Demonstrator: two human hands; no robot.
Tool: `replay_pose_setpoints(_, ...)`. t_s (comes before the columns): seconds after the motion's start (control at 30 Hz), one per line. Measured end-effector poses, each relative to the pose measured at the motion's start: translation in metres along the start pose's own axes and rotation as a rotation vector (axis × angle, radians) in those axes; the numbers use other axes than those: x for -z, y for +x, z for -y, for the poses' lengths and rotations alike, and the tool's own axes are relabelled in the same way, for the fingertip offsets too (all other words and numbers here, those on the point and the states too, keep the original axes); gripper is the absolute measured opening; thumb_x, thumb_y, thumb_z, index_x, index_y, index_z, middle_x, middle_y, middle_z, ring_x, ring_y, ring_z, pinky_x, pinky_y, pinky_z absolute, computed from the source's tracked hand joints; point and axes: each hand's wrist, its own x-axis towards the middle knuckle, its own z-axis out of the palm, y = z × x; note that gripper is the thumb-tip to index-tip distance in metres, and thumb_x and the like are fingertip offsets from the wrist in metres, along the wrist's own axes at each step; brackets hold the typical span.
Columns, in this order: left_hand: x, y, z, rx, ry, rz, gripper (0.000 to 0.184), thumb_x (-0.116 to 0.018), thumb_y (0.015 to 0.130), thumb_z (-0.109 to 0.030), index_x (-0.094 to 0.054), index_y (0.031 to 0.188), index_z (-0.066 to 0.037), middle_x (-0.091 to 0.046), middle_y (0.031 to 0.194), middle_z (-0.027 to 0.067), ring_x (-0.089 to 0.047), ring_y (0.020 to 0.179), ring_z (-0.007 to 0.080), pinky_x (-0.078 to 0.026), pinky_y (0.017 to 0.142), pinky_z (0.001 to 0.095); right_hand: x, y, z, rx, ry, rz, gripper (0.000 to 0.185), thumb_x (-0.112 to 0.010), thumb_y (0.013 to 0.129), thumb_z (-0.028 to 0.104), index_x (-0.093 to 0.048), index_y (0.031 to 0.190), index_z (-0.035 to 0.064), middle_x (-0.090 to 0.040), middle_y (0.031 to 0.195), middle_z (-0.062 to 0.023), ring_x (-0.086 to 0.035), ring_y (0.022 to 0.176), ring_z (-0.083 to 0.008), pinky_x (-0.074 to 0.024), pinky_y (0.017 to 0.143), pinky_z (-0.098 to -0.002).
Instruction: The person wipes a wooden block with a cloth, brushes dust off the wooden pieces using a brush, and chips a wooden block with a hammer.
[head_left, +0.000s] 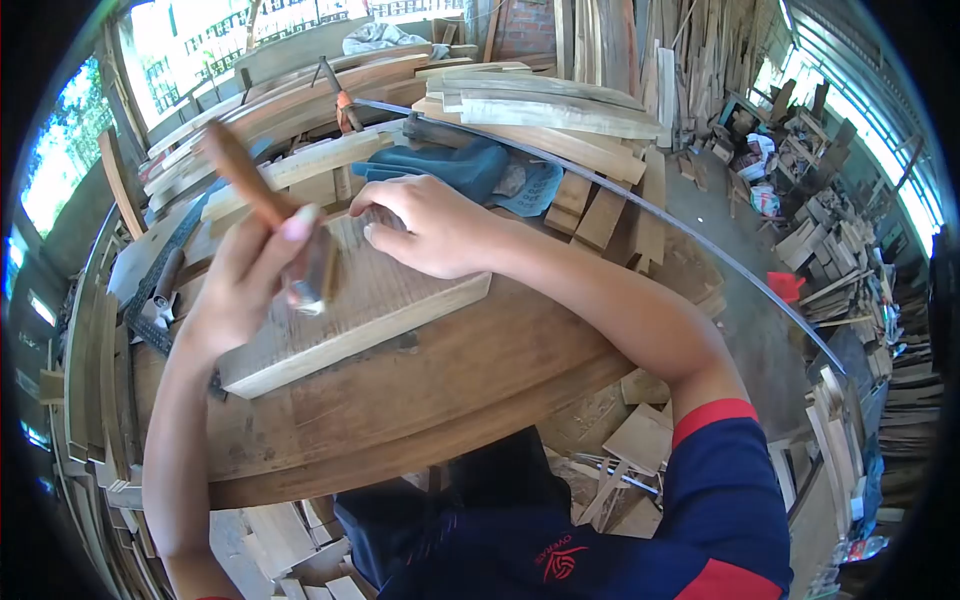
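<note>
My left hand is wrapped round a wooden-handled tool, blurred by motion. Its brown handle points up and left, and a shiny metal end shows below my fingers. Beneath the tool lies a thick wooden board, flat on the brown workbench. My right hand rests at the board's far edge with fingers curled and thumb apart from them. Whatever lies between those fingers, if anything, is too dark and small to name.
Behind the board are a blue cloth, stacked planks and a clamp with an orange part. A long metal bar curves past the right side. Wood scraps lie below the bench, and a red object is at the right.
</note>
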Motion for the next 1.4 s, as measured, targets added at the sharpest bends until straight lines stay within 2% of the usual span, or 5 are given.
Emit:
replay_pose_setpoints(0.17, 0.059, -0.055, 0.026, -0.163, 0.584, -0.265, 0.024, -0.058, 0.107, -0.02, -0.066, 0.108, 0.002, -0.054, 0.07, 0.0072, -0.052, 0.059, 0.0187, -0.042, 0.057, 0.0352, 0.004, -0.003, 0.003, -0.016, -0.025, 0.032, 0.03, -0.061, 0.093, 0.023, -0.069, 0.11, -0.0012, -0.073, 0.091, -0.0257, -0.071, 0.094, -0.0414, -0.0548, 0.088, -0.048)
replay_pose_setpoints(0.33, 0.044, -0.068, -0.01, 0.113, 1.267, 0.054, 0.026, -0.058, 0.102, -0.021, -0.065, 0.09, 0.001, -0.062, 0.067, 0.0191, -0.064, 0.062, 0.0401, -0.048, 0.06, 0.0516, 0.011, -0.001, 0.013, -0.097, 0.033, 0.093, 0.027, -0.059, 0.095, 0.02, -0.069, 0.109, -0.0005, -0.072, 0.093, -0.0268, -0.071, 0.093, -0.0417, -0.0549, 0.087, -0.0481)
replay_pose_setpoints(0.73, -0.021, 0.02, -0.02, -0.377, 0.28, 0.206, 0.036, -0.052, 0.109, -0.033, -0.06, 0.099, 0.001, -0.055, 0.069, 0.0124, -0.055, 0.061, 0.0315, -0.047, 0.062, 0.042, 0.008, 0.002, 0.015, 0.046, 0.094, 0.016, 0.022, -0.057, 0.09, 0.005, -0.064, 0.109, -0.0016, -0.069, 0.1, -0.0268, -0.066, 0.1, -0.0459, -0.0515, 0.089, -0.0514)
replay_pose_setpoints(1.07, 0.048, -0.011, 0.002, 0.04, 1.183, 0.062, 0.027, -0.054, 0.106, -0.025, -0.06, 0.107, 0.002, -0.061, 0.076, 0.0234, -0.062, 0.074, 0.0443, -0.049, 0.069, 0.0496, 0.005, -0.004, 0.005, 0.022, 0.001, 0.008, 0.023, -0.054, 0.092, 0.005, -0.065, 0.111, -0.0029, -0.07, 0.097, -0.0262, -0.067, 0.1, -0.0443, -0.0515, 0.091, -0.0503)
replay_pose_setpoints(1.4, -0.038, 0.041, 0.002, -0.428, 0.563, 0.075, 0.037, -0.059, 0.104, -0.034, -0.058, 0.112, 0.002, -0.068, 0.084, 0.0216, -0.068, 0.077, 0.0377, -0.051, 0.069, 0.0488, 0.024, 0.0, 0.014, 0.203, 0.332, -0.285, 0.046, -0.071, 0.095, 0.034, -0.063, 0.121, -0.0028, -0.064, 0.125, -0.0216, -0.063, 0.119, -0.03, -0.0473, 0.104, -0.0429)
